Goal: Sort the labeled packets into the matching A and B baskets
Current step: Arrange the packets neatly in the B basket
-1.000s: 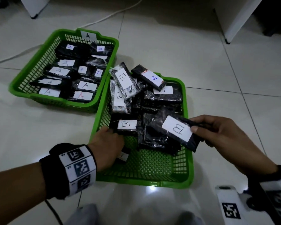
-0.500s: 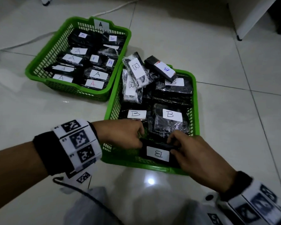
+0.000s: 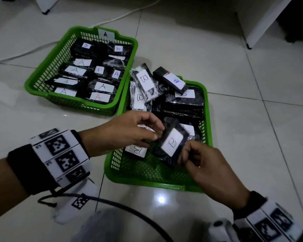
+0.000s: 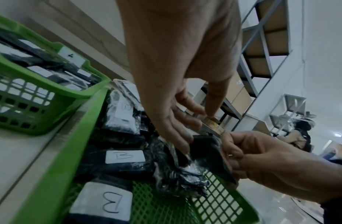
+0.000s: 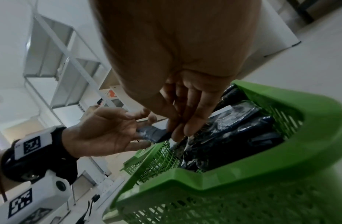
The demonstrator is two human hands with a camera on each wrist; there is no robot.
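Over B basket [image 3: 206, 109]: packet [image 3: 171, 144] held above the near half, both hands on it.
Packet axis: long axis runs from near-left up to far-right in head view; tilted, far end higher; label faces up.
Packet look: black, shiny clear wrap, white label with a hand-drawn B, letter lying sideways to the wearer.
Right hand [image 3: 212, 168]: fingers curled, pinching the near-right edge of the packet.
Left hand [image 3: 128, 131]: thumb and fingertips curled onto the far-left end of the packet, other fingers loose.
Head view only: label text on the held packet; A basket [image 3: 42, 79] to the left full of A packets, touching the B basket at the corner; white cable [image 3: 122, 16] on tile floor [image 3: 234, 84].
Left wrist only: underside grip, left fingers [image 4: 183, 141] on the crinkled wrap, two flat B packets [image 4: 126, 157] below in the basket; shelving [image 4: 262, 50] behind.
Right wrist only: right fingertips [image 5: 181, 130] closed on the packet corner, left palm open toward camera; label not visible here.
B basket load: B packets piled at the far end, mesh bottom bare at the near end.
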